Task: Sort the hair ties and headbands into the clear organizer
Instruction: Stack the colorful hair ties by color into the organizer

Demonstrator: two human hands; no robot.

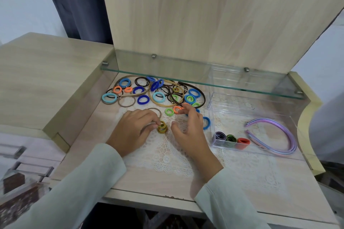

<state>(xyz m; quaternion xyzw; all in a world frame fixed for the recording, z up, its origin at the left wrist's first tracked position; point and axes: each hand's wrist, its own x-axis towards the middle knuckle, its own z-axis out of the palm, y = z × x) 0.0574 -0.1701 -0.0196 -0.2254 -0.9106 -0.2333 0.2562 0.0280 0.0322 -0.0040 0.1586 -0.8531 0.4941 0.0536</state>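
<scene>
The left hand (135,128), palm down, pinches a small stack of olive-yellow elastic hair ties (162,128) at its fingertips; the right hand (189,129) is just beside it, fingers spread and loosely curved.

Glass shelf (167,69) over lace doily (167,160) on desk (242,191); curtain (78,5) behind.

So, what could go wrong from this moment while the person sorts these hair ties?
1. The left hand pinches the stack of olive hair ties only at the fingertips, so the stack may slip and scatter.
2. The right hand hovers by the orange hair tie, close to the loose pile. It might drag neighbouring ties along.
3. The clear organizer has walls that are hard to see, so a hand could bump it.
</scene>
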